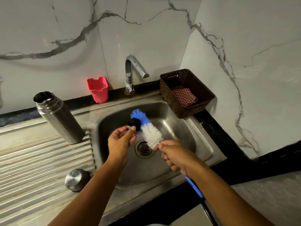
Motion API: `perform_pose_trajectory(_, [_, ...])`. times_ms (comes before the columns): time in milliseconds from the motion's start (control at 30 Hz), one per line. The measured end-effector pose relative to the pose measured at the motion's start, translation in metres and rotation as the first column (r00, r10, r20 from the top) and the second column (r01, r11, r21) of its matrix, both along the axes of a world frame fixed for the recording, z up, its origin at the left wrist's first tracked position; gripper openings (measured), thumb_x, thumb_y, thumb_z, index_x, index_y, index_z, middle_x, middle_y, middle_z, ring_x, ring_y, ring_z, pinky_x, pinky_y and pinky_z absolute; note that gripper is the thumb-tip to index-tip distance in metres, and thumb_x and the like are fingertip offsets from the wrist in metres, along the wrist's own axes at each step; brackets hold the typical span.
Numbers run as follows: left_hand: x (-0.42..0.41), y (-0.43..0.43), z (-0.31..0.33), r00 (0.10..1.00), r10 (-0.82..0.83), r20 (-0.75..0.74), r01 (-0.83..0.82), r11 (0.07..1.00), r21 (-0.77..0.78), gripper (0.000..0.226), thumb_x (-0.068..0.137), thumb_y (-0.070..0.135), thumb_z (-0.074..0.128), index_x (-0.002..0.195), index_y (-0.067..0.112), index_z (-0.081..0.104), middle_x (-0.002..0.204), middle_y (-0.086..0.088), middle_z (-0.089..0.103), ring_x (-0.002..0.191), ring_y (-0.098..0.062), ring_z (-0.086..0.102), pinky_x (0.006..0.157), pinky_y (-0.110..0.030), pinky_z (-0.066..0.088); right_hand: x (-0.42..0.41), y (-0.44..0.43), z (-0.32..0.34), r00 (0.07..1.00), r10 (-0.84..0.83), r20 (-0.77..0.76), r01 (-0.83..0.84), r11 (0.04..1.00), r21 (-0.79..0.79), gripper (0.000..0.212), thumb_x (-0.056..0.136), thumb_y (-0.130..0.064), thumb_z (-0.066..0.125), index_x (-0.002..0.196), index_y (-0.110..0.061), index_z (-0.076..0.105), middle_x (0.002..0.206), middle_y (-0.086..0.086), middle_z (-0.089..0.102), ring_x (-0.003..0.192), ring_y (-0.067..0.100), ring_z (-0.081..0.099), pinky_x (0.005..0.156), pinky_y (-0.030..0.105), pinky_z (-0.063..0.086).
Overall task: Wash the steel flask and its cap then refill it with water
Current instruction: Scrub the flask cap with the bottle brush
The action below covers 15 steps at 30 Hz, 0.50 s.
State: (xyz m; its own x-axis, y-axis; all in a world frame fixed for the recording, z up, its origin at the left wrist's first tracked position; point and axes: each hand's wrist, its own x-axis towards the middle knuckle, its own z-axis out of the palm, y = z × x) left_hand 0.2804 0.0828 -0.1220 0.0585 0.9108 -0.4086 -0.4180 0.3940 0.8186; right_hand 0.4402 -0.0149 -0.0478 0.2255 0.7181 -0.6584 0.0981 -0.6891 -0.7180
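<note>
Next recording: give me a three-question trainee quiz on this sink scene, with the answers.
1. True or false: the open steel flask lies on its side.
2. Which of the hands grips the blue-and-white bristle brush? A) left B) right
3. Fill in: the red checked cloth sits in the brown woven ____.

Key
1. False: the open steel flask stands upright on the ribbed steel drainboard.
2. B: the right hand grips its handle; the left hand pinches a small black cap piece.
3. basket.
</note>
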Motion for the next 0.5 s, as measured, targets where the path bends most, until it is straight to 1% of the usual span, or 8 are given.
perform_pose_trajectory(33, [-0.006,0.005,-0.005,0.998,0.046,-0.049,-0.047,0.999,-0.006,0.020,0.090,0.003,0.078,0.107,0.002,0.068,0.083,-0.008,0.072,0.076,-0.015,0.073,0.069,-0.020,0.062,0.003,-0.005,-0.001,0.990,0.048,0.135,-0.056,0.996,0.062,0.027,0.106,-0.022,0.046,0.099,-0.016,0.071,0.052,-0.007,0.043,0.041,0.008,0.033,0.043,0.022,0.025])
perform_pose_trajectory(67, [-0.012,0.009,-0.010,0.992,0.070,-0.103,-0.070,0.998,0.000,0.023,0.089,0.003,0.080,0.108,0.002,0.067,0.083,-0.009,0.070,0.075,-0.017,0.072,0.067,-0.019,0.061,0.008,-0.011,-0.002,0.944,0.103,0.312,-0.145,0.983,0.113,0.026,0.104,-0.023,0.049,0.093,-0.017,0.071,0.051,-0.008,0.048,0.046,0.011,0.041,0.048,0.026,0.032])
perform_pose_trajectory(133, [-0.020,0.008,-0.019,0.978,0.041,-0.207,-0.035,0.999,0.035,0.023,0.088,0.003,0.081,0.105,0.002,0.066,0.080,-0.010,0.067,0.071,-0.018,0.069,0.064,-0.021,0.060,0.015,-0.019,0.000,0.782,0.178,0.598,-0.316,0.940,0.133,0.024,0.103,-0.024,0.049,0.090,-0.015,0.067,0.063,-0.005,0.058,0.062,0.017,0.056,0.060,0.034,0.044])
perform_pose_trajectory(167, [-0.020,0.004,-0.022,0.967,-0.001,-0.255,0.016,0.998,0.057,0.022,0.086,0.003,0.082,0.101,0.002,0.067,0.078,-0.010,0.067,0.069,-0.019,0.068,0.064,-0.025,0.059,0.014,-0.021,0.002,0.705,0.211,0.677,-0.380,0.918,0.110,0.023,0.103,-0.024,0.047,0.090,-0.016,0.064,0.070,-0.003,0.059,0.069,0.021,0.059,0.064,0.037,0.047])
perform_pose_trajectory(233, [-0.014,-0.005,-0.026,0.927,-0.113,-0.358,0.158,0.982,0.099,0.022,0.082,0.005,0.087,0.097,0.003,0.071,0.078,-0.011,0.072,0.071,-0.021,0.069,0.069,-0.032,0.058,0.006,-0.018,0.005,0.578,0.270,0.770,-0.466,0.884,0.040,0.020,0.104,-0.024,0.045,0.089,-0.021,0.058,0.074,-0.005,0.055,0.073,0.023,0.057,0.063,0.036,0.044])
perform_pose_trajectory(300, [-0.010,-0.013,-0.030,0.865,-0.185,-0.466,0.272,0.954,0.126,0.024,0.078,0.012,0.092,0.095,0.012,0.076,0.081,-0.009,0.077,0.075,-0.020,0.072,0.074,-0.038,0.060,0.001,-0.008,0.002,0.513,0.282,0.811,-0.488,0.873,0.005,0.018,0.103,-0.021,0.046,0.085,-0.023,0.053,0.072,-0.007,0.050,0.072,0.022,0.054,0.060,0.030,0.037])
perform_pose_trajectory(367, [-0.013,-0.020,-0.028,0.827,-0.193,-0.529,0.309,0.941,0.140,0.023,0.076,0.016,0.093,0.093,0.018,0.077,0.079,-0.003,0.077,0.075,-0.016,0.074,0.077,-0.039,0.062,0.004,0.003,-0.003,0.516,0.288,0.807,-0.495,0.869,0.006,0.022,0.101,-0.019,0.048,0.080,-0.021,0.049,0.067,-0.007,0.047,0.068,0.021,0.052,0.052,0.028,0.031])
perform_pose_trajectory(500, [-0.046,-0.022,-0.006,0.796,-0.135,-0.590,0.291,0.940,0.178,0.025,0.081,0.019,0.090,0.100,0.025,0.076,0.088,0.001,0.079,0.084,-0.016,0.077,0.085,-0.042,0.064,0.013,0.009,-0.011,0.698,0.277,0.661,-0.442,0.892,0.092,0.029,0.102,-0.017,0.049,0.074,-0.012,0.053,0.061,-0.001,0.048,0.060,0.019,0.047,0.050,0.028,0.030])
